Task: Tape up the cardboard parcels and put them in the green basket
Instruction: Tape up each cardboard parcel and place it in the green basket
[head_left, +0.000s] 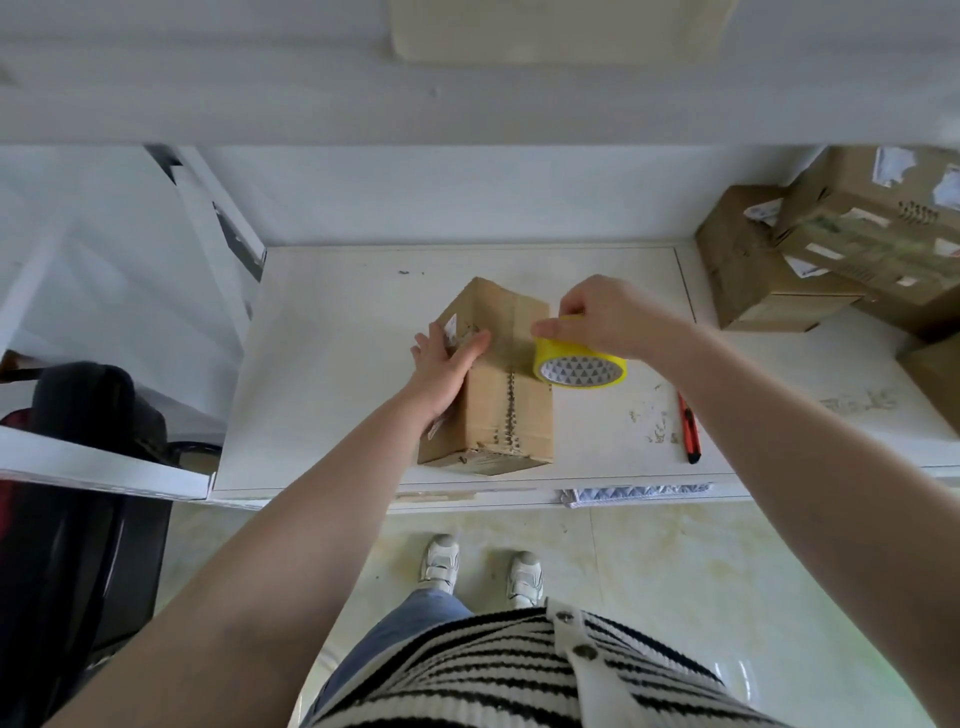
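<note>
This looks like a small packing or mailroom corner. A white table (337, 364) under a white shelf (467, 93) holds stacked cardboard boxes (810, 249) with torn labels at upper right, and an orange box cutter (690, 428) lies at center right.

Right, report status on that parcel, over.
Left hand flat on cardboard parcel, steadying it. Right hand grips yellow tape roll at parcel's right edge. Green basket not in view. Nothing in the way.

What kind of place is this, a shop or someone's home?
Most likely a small parcel-packing corner, though that is a guess. On a white table lies a cardboard box, used boxes are piled at the right, and there is a yellow tape roll and a red cutter.
</note>
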